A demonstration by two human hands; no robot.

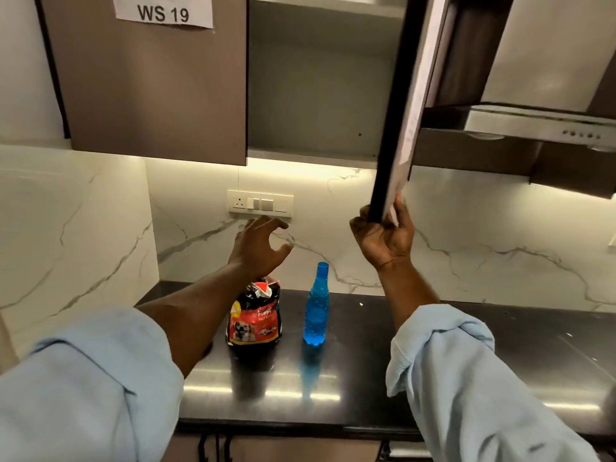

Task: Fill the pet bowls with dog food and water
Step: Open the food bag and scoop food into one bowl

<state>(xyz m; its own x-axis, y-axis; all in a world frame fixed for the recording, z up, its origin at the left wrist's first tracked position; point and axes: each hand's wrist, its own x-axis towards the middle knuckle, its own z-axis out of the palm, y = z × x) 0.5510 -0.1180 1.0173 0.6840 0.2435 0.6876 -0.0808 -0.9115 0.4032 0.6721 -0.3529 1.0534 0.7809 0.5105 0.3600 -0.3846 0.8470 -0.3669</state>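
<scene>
A red and black bag of puppy food point(255, 323) stands upright on the dark countertop point(466, 361), its top crumpled open. Right of it stands a blue water bottle point(316, 308) with its cap on. My left hand point(258, 246) hovers in the air above the bag, fingers loosely spread and holding nothing. My right hand point(385, 233) is raised and grips the bottom corner of an open upper cabinet door point(405, 105). The cabinet interior point(316, 95) behind it shows bare shelves. No pet bowls are in view.
A closed cabinet door labelled WS 19 point(146, 78) hangs at the left. A switch and socket panel point(260, 203) sits on the marble backsplash. A range hood point(540, 126) juts out at the upper right.
</scene>
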